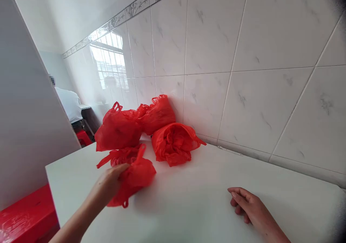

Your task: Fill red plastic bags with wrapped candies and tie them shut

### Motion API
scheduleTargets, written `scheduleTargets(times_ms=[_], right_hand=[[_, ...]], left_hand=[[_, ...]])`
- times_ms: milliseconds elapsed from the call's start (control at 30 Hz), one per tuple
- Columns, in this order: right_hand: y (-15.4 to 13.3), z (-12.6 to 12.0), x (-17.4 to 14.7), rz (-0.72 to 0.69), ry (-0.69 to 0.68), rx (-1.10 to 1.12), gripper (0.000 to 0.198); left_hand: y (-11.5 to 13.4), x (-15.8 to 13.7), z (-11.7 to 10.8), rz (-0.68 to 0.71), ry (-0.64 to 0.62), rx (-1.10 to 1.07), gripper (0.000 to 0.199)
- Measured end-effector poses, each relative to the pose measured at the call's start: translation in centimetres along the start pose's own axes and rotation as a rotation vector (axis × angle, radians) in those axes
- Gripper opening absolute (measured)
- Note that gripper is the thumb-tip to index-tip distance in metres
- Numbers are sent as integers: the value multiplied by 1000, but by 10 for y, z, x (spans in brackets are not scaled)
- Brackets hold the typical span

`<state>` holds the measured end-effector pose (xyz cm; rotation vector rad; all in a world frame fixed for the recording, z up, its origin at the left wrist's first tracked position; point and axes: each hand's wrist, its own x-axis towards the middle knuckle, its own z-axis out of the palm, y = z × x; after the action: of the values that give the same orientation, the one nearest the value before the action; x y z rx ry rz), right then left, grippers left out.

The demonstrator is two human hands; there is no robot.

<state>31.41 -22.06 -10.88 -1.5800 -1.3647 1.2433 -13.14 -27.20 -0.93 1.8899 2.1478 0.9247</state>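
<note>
Red thin plastic everywhere: left hand (113,178) has its fingers closed on a red bag (139,176), at the left part of the white table (189,210), handle loop sticking up. More red plastic (123,157) right behind it, partly covered; can't tell if separate bag. Behind, against the wall: left rear bag (117,131) touching right rear bag (160,115); front right bag (175,145) lies mouth open, crumpled inside. Right hand (250,207) well apart to the right, fingers loosely curled, thumb close to index; table contact can't tell. White strip (229,150) by the tiled wall (211,37). Grey partition (27,109) at left partly blocks person in white (66,104) and red stool (84,137). Red box (27,214) lower left, small dark mark unreadable. Border tiles (135,8) show bamboo print.
</note>
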Motion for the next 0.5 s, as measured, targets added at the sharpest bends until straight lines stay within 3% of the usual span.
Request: scheduleTargets(times_ms=[100, 200, 333, 433, 500], right_hand=[[0, 0, -2, 0, 8, 14, 46], [1, 0, -2, -14, 21, 31, 43], [3, 0, 1, 11, 20, 37, 46], [4, 0, 4, 40, 8, 30, 49], [5, 0, 6, 40, 3, 41, 49]], left_hand=[[-21, 12, -5, 20, 86, 157, 47], [-17, 18, 9, 126, 177, 336, 63], [28, 23, 35, 409, 171, 234, 46], [70, 38, 59, 534, 5, -12, 45], [93, 56, 78, 568, -53, -50, 39]])
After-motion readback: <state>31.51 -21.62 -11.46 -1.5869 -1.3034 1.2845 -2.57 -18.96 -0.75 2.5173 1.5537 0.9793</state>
